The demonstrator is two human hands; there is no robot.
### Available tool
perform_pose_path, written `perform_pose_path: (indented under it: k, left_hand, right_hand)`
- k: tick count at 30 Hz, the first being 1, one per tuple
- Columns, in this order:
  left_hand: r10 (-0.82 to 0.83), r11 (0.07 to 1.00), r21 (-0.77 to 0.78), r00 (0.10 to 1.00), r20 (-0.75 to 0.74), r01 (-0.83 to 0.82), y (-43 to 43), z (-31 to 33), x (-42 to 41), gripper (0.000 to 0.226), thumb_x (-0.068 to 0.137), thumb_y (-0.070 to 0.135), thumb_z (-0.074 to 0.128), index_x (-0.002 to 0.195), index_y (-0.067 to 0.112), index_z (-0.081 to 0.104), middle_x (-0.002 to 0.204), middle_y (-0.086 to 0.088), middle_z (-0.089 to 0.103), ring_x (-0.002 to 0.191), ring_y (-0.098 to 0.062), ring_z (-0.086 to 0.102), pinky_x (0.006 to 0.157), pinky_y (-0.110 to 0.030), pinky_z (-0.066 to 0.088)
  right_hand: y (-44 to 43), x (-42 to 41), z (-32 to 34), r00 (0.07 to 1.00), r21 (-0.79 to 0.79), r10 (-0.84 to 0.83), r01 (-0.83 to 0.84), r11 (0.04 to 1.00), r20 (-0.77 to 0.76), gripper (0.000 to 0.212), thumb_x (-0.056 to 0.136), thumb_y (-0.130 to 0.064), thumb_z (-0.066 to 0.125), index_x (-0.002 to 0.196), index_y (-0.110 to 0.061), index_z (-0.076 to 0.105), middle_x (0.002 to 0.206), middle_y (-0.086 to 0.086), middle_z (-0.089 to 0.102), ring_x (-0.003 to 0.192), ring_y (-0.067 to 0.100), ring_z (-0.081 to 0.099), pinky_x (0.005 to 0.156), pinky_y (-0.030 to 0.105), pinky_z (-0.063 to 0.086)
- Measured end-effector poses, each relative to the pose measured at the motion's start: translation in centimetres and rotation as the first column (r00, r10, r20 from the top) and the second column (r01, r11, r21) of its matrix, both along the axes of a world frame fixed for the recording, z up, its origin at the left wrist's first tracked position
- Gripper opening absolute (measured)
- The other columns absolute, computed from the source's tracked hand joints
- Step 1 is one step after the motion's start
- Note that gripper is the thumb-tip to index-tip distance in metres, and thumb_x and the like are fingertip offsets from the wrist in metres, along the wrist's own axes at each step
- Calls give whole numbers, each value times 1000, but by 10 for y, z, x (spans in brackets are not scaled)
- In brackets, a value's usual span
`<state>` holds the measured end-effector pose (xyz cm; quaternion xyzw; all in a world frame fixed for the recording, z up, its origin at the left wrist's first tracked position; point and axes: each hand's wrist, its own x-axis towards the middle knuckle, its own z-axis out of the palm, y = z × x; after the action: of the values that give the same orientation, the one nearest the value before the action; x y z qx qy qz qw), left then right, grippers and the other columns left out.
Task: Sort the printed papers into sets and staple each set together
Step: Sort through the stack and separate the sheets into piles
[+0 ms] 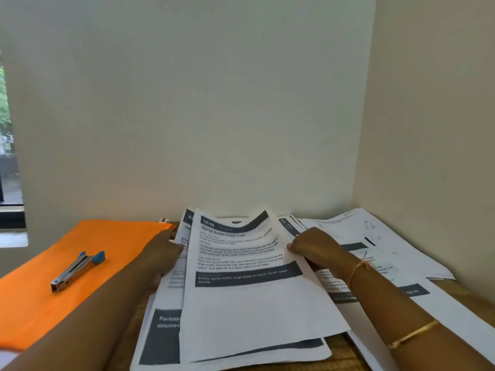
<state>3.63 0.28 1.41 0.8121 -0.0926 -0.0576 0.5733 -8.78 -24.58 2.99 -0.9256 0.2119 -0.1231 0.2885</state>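
Note:
A printed sheet [249, 298] with dark header bars lies on top of a stack of similar papers [160, 330] in the middle of the table. My left hand [163, 253] holds the sheet's left edge, fingers curled round it. At the right edge, my right hand [313, 247] pinches the same sheet. The sheet's top bows upward between the hands. More printed papers [375, 236] spread out to the right, partly under my right forearm. A metal stapler [77, 270] with blue ends lies to the left on an orange folder [88, 245].
The table stands in a corner, with one wall straight ahead and another close on the right. A window [8, 156] is at the far left. The woven table surface [340, 352] shows between the paper stacks near the front.

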Motion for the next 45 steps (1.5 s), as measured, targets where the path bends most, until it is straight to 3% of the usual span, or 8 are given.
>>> perform_pose_path:
  k: [5, 10, 14, 18, 21, 28, 36, 45]
  left_hand:
    - [-13, 1000, -4, 996, 90, 13, 11, 18, 2, 15, 99, 11, 44, 113, 15, 49, 99, -13, 59, 79, -30, 60, 63, -33, 49]
    - [-162, 961, 249, 977, 140, 123, 18, 24, 0, 14, 98, 18, 48, 112, 21, 50, 105, -9, 62, 88, -29, 63, 78, -39, 53]
    - [-265, 866, 475, 948, 176, 154, 17, 17, -2, 20, 94, 17, 55, 113, 12, 53, 108, -4, 58, 85, -15, 54, 59, -17, 40]
    - [-212, 893, 432, 964, 160, 125, 20, 15, -4, 25, 85, 18, 69, 105, 10, 58, 93, 1, 58, 75, -11, 56, 55, -19, 40]
    - [-167, 911, 407, 964, 207, 70, 20, 14, -3, 25, 78, 18, 76, 96, 10, 61, 94, -1, 56, 69, -8, 54, 53, -21, 40]
    - [-106, 920, 391, 976, 189, 24, 24, 14, 1, 30, 74, 20, 79, 96, 6, 64, 86, -4, 64, 73, -17, 61, 67, -29, 50]
    - [-76, 915, 401, 957, 281, -46, 28, 12, 8, 27, 79, 25, 75, 86, 2, 65, 84, -11, 68, 74, -24, 62, 59, -28, 41]
    - [18, 971, 194, 851, 525, -140, 27, 18, 11, 21, 91, 28, 60, 88, 9, 53, 80, -2, 57, 70, -17, 50, 56, -28, 34]
  right_hand:
    - [-8, -3, 2, 984, 314, -61, 6, 949, 168, 15, 92, -13, 54, 78, -9, 56, 87, 11, 57, 77, 22, 54, 62, 29, 42]
    - [-21, -2, 0, 978, 393, -159, 95, 915, 135, 9, 89, -2, 53, 82, -3, 57, 89, 14, 58, 85, 28, 55, 69, 33, 44]
    - [-30, -2, 1, 956, 333, -245, 180, 926, 164, 9, 93, 3, 46, 87, -2, 51, 91, 14, 51, 85, 27, 49, 73, 29, 40]
    - [-40, -9, -1, 840, 584, -413, 147, 798, 353, 22, 93, 3, 42, 77, -9, 51, 78, 7, 52, 67, 17, 47, 54, 26, 36]
    - [-49, -13, -4, 739, 561, -494, 190, 806, 459, 24, 92, 5, 43, 76, -9, 52, 73, 2, 51, 65, 13, 46, 49, 20, 36]
    - [-65, -19, -8, 514, 696, -674, 190, 692, 531, 19, 91, 2, 45, 94, -8, 61, 88, 7, 59, 67, 16, 50, 60, 25, 39]
    - [-76, -20, -11, 481, 688, -710, 263, 676, 514, 17, 93, 2, 41, 92, -8, 55, 76, 5, 51, 70, 21, 47, 38, 9, 33]
    - [-78, -18, -14, 424, 672, -728, 305, 675, 539, 29, 94, -2, 42, 112, 2, 64, 111, 18, 63, 87, 24, 51, 62, 22, 36]
